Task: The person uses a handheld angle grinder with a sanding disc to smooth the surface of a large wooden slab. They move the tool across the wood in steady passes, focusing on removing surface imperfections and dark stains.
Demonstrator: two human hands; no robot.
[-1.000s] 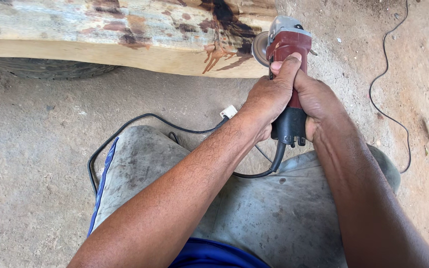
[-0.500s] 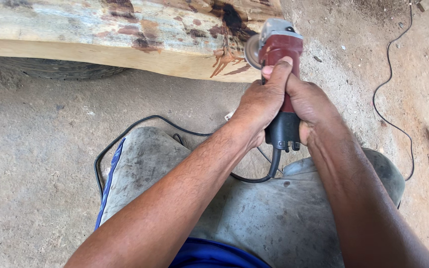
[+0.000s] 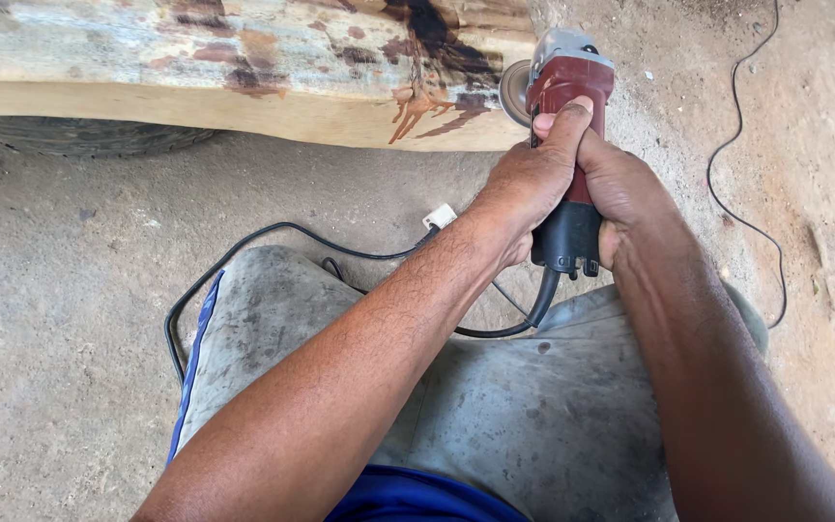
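**Both hands locked on the grinder at the slab's end**

While the head camera looked straight down, the left hand (image 3: 524,188) was wrapped over the red body of the angle grinder (image 3: 567,145), thumb stretched up along the casing, its grip fully closed around the tool. The right hand (image 3: 625,188) came in from the other side, fingers curled round the same body just above the black tail end, that grip closed tight too, and the two hands were touching each other across the grinder. The tool stood nose-up in the picture, grey gear head at the top, and its round disc (image 3: 513,92) faced left, right against the end of the wooden slab (image 3: 244,68). That slab ran across the top of the frame, pale along its lower edge, streaked with dark and reddish stains near the disc. A dark tyre (image 3: 79,135) showed just beneath the slab on the left. From the grinder's tail a thick black cord (image 3: 244,246) looped down over the person's lap and out across the dusty concrete floor (image 3: 50,319), passing a small white plug (image 3: 444,216) lying near the left wrist. The grey, dust-caked trousers (image 3: 495,406) filled the lower middle, a blue stripe down one side. Far right, a thin black wire (image 3: 727,184) snaked over the floor, well apart from the hands.
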